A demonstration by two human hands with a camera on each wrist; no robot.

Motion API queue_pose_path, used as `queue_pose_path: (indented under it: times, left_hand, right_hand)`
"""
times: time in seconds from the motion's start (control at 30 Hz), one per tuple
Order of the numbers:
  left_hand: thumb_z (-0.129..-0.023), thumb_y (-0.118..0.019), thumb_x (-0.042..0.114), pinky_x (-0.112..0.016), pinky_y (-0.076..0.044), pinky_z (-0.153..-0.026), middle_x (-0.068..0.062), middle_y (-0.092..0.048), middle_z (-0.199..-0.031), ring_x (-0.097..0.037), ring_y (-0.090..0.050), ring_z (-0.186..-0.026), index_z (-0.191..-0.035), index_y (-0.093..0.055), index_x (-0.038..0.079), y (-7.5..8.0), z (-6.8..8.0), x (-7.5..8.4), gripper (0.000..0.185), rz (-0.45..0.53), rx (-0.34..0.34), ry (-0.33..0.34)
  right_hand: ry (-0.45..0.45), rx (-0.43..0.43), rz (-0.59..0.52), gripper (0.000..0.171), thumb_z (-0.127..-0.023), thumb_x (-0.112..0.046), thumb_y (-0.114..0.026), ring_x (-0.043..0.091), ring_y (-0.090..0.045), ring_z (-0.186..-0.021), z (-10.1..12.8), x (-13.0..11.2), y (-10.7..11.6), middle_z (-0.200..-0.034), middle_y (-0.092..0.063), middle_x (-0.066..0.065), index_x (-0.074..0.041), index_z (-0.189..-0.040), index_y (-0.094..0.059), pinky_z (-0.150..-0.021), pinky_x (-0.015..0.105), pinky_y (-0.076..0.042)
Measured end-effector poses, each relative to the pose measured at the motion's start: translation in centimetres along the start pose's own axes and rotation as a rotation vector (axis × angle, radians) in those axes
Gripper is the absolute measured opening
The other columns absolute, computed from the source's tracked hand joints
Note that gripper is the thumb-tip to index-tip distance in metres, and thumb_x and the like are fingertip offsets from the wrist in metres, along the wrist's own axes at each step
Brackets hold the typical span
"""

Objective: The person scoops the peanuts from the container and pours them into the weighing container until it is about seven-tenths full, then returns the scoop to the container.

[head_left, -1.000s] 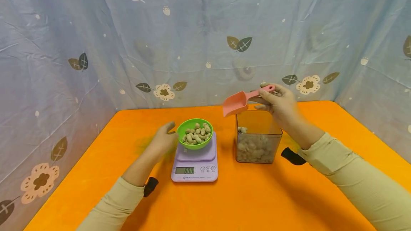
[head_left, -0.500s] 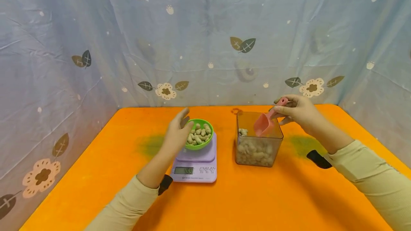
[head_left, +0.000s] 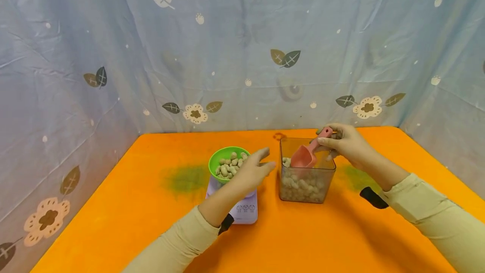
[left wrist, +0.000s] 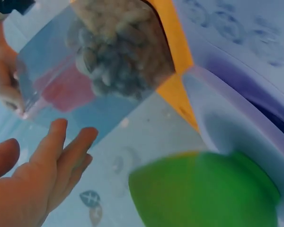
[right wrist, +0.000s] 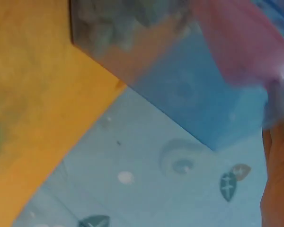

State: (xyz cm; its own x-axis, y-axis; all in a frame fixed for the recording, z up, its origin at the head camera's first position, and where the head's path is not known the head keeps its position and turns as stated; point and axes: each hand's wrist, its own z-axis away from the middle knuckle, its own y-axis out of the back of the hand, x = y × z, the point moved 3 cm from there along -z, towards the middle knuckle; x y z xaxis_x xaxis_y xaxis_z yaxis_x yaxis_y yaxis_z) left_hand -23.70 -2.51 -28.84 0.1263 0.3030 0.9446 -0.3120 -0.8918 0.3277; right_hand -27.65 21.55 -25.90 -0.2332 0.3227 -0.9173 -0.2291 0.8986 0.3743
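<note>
While right hand (head_left: 346,142) grips, scoop (head_left: 305,158) inside container (head_left: 307,182)

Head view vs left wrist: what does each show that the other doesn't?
Only head: peanuts in the green bowl, the right hand gripping the pink scoop by its handle, and the orange table. Only left wrist: the bowl's underside seated on the scale. Both: open left hand reaching toward the clear container of peanuts.
</note>
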Motion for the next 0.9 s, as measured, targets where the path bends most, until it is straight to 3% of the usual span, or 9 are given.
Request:
queue_pose_path:
  times: [0.13, 0.2, 0.3, 0.43, 0.53, 0.77, 0.9]
  left_hand:
    - [-0.103, -0.049, 0.019, -0.046, -0.038, -0.109, -0.017, -0.035, -0.152, -0.035, -0.044, -0.132, -0.149, -0.031, -0.002, -1.1, -1.0, 0.2, 0.054, -0.018, -0.024, 0.033]
    - [-0.103, -0.049, 0.021, -0.046, -0.034, -0.112, -0.017, -0.036, -0.152, -0.033, -0.038, -0.136, -0.148, -0.034, -0.002, -1.5, -1.5, 0.4, 0.053, -0.042, -0.026, 0.039]
    - [-0.103, -0.05, 0.019, -0.046, -0.032, -0.113, -0.018, -0.037, -0.151, -0.031, -0.031, -0.141, -0.147, -0.038, -0.002, -1.9, -2.4, 0.5, 0.05, -0.033, -0.025, 0.039]
    - [-0.103, -0.047, 0.01, -0.045, -0.041, -0.106, -0.02, -0.036, -0.151, -0.033, -0.037, -0.137, -0.145, -0.038, -0.006, -2.2, -3.0, 0.2, 0.046, 0.084, -0.057, 0.042]
    - [-0.103, -0.045, 0.006, -0.044, -0.046, -0.102, -0.022, -0.035, -0.151, -0.034, -0.042, -0.133, -0.144, -0.037, -0.009, -2.4, -3.1, 0.0, 0.044, 0.147, -0.073, 0.049]
    - [-0.104, -0.045, 0.011, -0.043, -0.045, -0.102, -0.021, -0.039, -0.148, -0.031, -0.047, -0.128, -0.146, -0.034, -0.007, -2.5, -3.0, 0.1, 0.047, 0.141, -0.094, 0.086]
    - [-0.105, -0.044, 0.012, -0.042, -0.046, -0.101, -0.02, -0.042, -0.146, -0.031, -0.049, -0.125, -0.147, -0.034, -0.005, -2.4, -3.0, 0.1, 0.047, 0.157, -0.108, 0.092]
  right_hand:
    - [0.038, -0.023, 0.148, 0.026, -0.097, -0.003, -0.057, 0.018, -0.063, -0.062, 0.2, -0.3, -0.8, -0.088, -0.066, 0.011, 0.013, -0.117, -0.052, -0.054, 0.032, -0.058]
    - [0.027, -0.014, 0.135, 0.026, -0.097, -0.002, -0.057, 0.017, -0.064, -0.063, 0.2, -0.3, -1.3, -0.087, -0.066, 0.01, 0.014, -0.117, -0.051, -0.055, 0.032, -0.058]
    - [-0.004, 0.027, -0.087, 0.017, -0.098, 0.0, -0.055, 0.014, -0.068, -0.068, 0.0, 0.0, -1.2, -0.084, -0.07, 0.006, 0.011, -0.111, -0.053, -0.054, 0.027, -0.057]
    - [-0.013, 0.048, -0.325, 0.009, -0.098, -0.002, -0.054, 0.013, -0.071, -0.076, 0.0, 0.4, -0.7, -0.083, -0.072, 0.003, 0.006, -0.103, -0.052, -0.053, 0.024, -0.056]
    - [-0.046, 0.042, -0.4, 0.011, -0.099, -0.004, -0.055, 0.014, -0.071, -0.078, 0.2, 0.7, -0.6, -0.086, -0.07, 0.004, 0.005, -0.105, -0.051, -0.057, 0.023, -0.057]
    - [-0.106, 0.079, -0.658, 0.005, -0.097, -0.005, -0.056, 0.014, -0.071, -0.078, 0.6, 1.7, 0.2, -0.086, -0.071, 0.007, -0.006, -0.098, -0.06, -0.06, 0.021, -0.057]
    - [-0.112, 0.081, -0.741, 0.004, -0.097, -0.006, -0.056, 0.015, -0.071, -0.078, 0.6, 1.9, 0.7, -0.087, -0.071, 0.009, -0.004, -0.099, -0.058, -0.062, 0.021, -0.057]
